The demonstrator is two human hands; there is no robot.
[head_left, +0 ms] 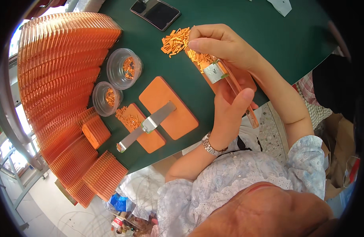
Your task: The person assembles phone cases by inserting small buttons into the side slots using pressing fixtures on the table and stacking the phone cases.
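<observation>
My left hand (227, 108), with a metal watch at the wrist, is closed around a slim copper-coloured plate (248, 112) seen nearly edge-on. A silver metal bracket (214, 73) sits beside the plate's upper end. My right hand (217, 41) is bent in a pinch above an orange board (207, 77) strewn with small copper-coloured pieces (199, 57); what its fingertips hold is hidden. Left of that hand lies a loose heap of the same small pieces (176, 41). My left hand and the plate hide part of the board.
Curved rows of copper-coloured finned stacks (63, 79) line the left side. Two clear round tubs (124, 79) hold small pieces. Two orange boards (166, 106) lie under a steel strip with a silver clamp (149, 124). A phone (156, 14) rests at the back of the green table (269, 35).
</observation>
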